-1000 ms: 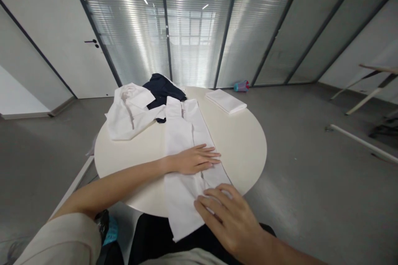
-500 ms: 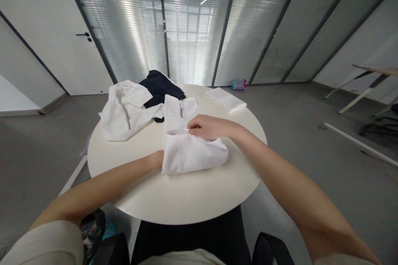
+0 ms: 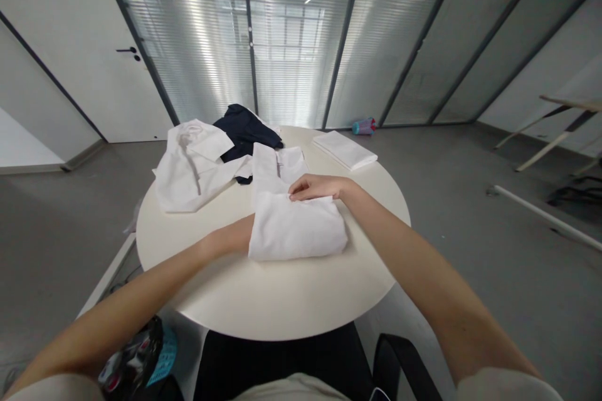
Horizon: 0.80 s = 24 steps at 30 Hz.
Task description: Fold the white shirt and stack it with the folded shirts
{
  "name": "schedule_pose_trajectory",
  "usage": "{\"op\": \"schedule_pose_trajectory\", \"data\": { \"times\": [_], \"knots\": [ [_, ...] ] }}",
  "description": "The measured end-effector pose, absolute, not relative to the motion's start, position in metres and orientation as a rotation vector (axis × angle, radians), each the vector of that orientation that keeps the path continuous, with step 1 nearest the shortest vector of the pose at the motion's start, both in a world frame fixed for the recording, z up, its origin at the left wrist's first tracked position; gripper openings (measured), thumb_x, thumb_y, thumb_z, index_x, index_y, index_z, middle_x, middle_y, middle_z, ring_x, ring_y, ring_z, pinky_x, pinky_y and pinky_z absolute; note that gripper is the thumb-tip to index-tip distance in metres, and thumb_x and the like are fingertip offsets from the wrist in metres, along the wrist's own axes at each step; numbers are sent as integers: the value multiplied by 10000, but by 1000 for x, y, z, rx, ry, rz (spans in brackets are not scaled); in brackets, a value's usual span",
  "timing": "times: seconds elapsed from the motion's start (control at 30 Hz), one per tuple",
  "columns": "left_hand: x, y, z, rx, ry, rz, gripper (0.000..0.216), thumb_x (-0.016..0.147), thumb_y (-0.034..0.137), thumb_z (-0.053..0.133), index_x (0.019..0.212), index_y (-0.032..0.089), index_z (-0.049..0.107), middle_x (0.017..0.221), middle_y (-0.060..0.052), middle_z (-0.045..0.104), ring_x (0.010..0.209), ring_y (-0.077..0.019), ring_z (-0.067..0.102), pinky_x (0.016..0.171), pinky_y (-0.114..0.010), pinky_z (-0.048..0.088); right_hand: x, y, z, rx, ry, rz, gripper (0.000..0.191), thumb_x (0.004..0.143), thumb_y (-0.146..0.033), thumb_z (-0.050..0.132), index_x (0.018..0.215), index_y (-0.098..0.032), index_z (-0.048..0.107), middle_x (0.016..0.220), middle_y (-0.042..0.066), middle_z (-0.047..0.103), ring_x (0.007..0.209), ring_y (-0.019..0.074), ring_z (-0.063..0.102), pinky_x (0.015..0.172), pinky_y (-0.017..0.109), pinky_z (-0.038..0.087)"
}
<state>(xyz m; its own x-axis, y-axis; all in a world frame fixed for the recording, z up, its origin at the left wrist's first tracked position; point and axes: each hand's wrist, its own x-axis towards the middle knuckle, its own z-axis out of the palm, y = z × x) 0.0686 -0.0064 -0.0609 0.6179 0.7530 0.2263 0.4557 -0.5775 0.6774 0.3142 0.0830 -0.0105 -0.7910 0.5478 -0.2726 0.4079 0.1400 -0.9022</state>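
Observation:
A partly folded white shirt (image 3: 296, 229) lies on the round white table (image 3: 263, 301) in front of me, its collar end pointing away. My right hand (image 3: 314, 187) rests on top at the upper edge of the fold, its fingers curled and pinching the cloth there. From the left, my left hand (image 3: 245, 232) reaches in under the folded layer. Only its wrist end shows; the fingers are hidden by the fabric.
A crumpled white garment (image 3: 181, 182) and a dark navy garment (image 3: 244, 131) lie at the back left of the table. A neatly folded white cloth (image 3: 345, 149) sits at the back right. Below the table's left side stands a bin with a black bag (image 3: 136, 357).
The folded layer now lies flatter and smoother, its gaping upper edge closed down. My left hand remains inside the fold, and my right hand stays at its upper edge.

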Motion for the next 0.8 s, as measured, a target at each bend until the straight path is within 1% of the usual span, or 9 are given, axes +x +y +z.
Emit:
{"op": "schedule_pose_trajectory", "data": {
  "times": [0.07, 0.13, 0.17, 0.23, 0.3, 0.37, 0.43, 0.57, 0.8],
  "knots": [
    [58, -6, -53, 1922, 929, 758, 682, 827, 695, 595, 1213, 141, 685, 1127, -124, 715, 1079, -330, 655, 905, -403, 541, 309, 85, -14, -972, -2287, 1734, 326, 706, -429, 789, 858, -142, 755, 799, 13, 703, 729, 130, 571, 654, 232, 410],
    [52, -5, -48, 1524, 966, 868, 761, 860, 768, 448, 1275, 161, 642, 1005, -111, 724, 907, -269, 697, 809, -395, 568, 301, 88, -20, -1011, -2356, 1689, 293, 693, -403, 792, 816, -139, 756, 783, 9, 702, 734, 131, 569, 669, 234, 410],
    [51, -5, -47, 1390, 995, 899, 756, 846, 765, 486, 1315, 186, 610, 946, -87, 719, 822, -233, 696, 762, -378, 572, 298, 90, -24, -1036, -2406, 1646, 278, 691, -394, 791, 793, -138, 755, 768, 4, 699, 731, 130, 565, 677, 235, 407],
    [54, -3, -49, 1294, 1068, 913, 743, 721, 672, 733, 1295, 217, 607, 858, -32, 697, 720, -180, 666, 693, -326, 560, 295, 91, -28, -1102, -2475, 1542, 285, 731, -416, 765, 789, -137, 756, 767, 7, 698, 733, 134, 566, 695, 240, 410],
    [59, 1, -52, 1317, 1140, 913, 651, 594, 554, 874, 1090, 180, 682, 801, -12, 679, 688, -157, 639, 642, -277, 529, 300, 88, -26, -1218, -2421, 1450, 384, 835, -503, 676, 863, -130, 761, 809, 38, 710, 761, 153, 590, 720, 253, 433],
    [63, 7, -57, 1331, 1169, 912, 550, 579, 582, 863, 856, 143, 680, 739, -14, 661, 647, -147, 614, 583, -252, 493, 314, 80, -21, -1316, -2289, 1353, 515, 920, -598, 552, 965, -126, 754, 886, 81, 722, 822, 178, 620, 758, 272, 463],
    [64, 13, -61, 1330, 1179, 893, 530, 615, 621, 819, 765, 139, 657, 671, -8, 631, 591, -135, 584, 536, -241, 461, 333, 70, -16, -1332, -2221, 1273, 553, 918, -643, 546, 1041, -141, 742, 970, 102, 722, 874, 192, 629, 784, 283, 481],
    [61, 22, -66, 1317, 1245, 846, 487, 628, 591, 802, 722, 135, 658, 571, 9, 561, 498, -107, 503, 460, -216, 370, 367, 48, -22, -1293, -2207, 1315, 490, 829, -581, 705, 1071, -156, 725, 1027, 99, 702, 850, 189, 622, 733, 285, 505],
    [65, 19, -58, 1458, 1321, 791, 475, 683, 607, 740, 662, 144, 640, 523, 14, 508, 483, -104, 460, 450, -217, 333, 376, 31, -47, -1249, -1951, 1337, 531, 871, -500, 670, 1290, -177, 621, 1150, 114, 667, 992, 206, 631, 841, 320, 532]
  ]
}}
